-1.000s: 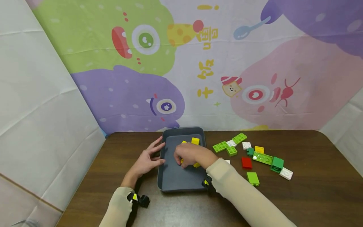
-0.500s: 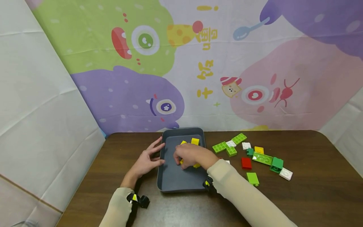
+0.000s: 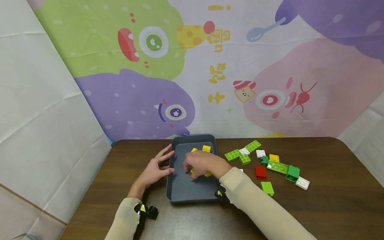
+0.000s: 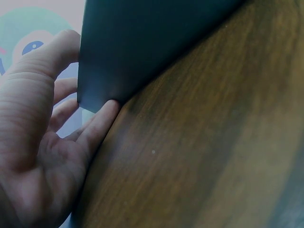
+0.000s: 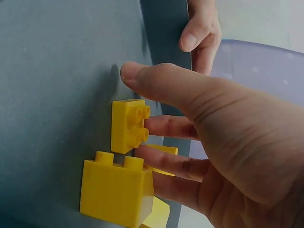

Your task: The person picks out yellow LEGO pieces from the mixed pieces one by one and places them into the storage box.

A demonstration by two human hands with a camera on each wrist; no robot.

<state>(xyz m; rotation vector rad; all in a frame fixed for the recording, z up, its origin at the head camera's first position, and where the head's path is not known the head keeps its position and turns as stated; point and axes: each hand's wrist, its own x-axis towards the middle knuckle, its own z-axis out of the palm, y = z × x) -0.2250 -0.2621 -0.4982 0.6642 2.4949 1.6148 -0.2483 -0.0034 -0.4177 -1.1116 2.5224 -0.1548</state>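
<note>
My right hand (image 3: 204, 163) is over the grey tray (image 3: 183, 195) with its thumb apart from its fingers. In the right wrist view, a thin yellow brick (image 5: 122, 128) lies in the tray between the thumb and the fingertips. The fingertips are right at its studs, and the thumb is off it. Beside it is a larger yellow brick (image 5: 111, 192) with studs on top, partly in front of the fingers. Two more yellow pieces show behind these. My left hand (image 3: 153, 170) rests against the tray's left wall, fingers spread and thumb at the rim.
On the brown table (image 3: 330, 213) right of the tray lie several bricks: joined lime-green plates (image 3: 233, 155) with a white one, a red brick (image 3: 260, 172), a lime-green brick (image 3: 267, 188), and a row including a dark green brick (image 3: 293, 173). A patterned cloth (image 3: 222, 116) hangs behind.
My right thumb has moved away from the fingers, letting go of the yellow brick in the tray. The left hand and the tray have stayed in place.
</note>
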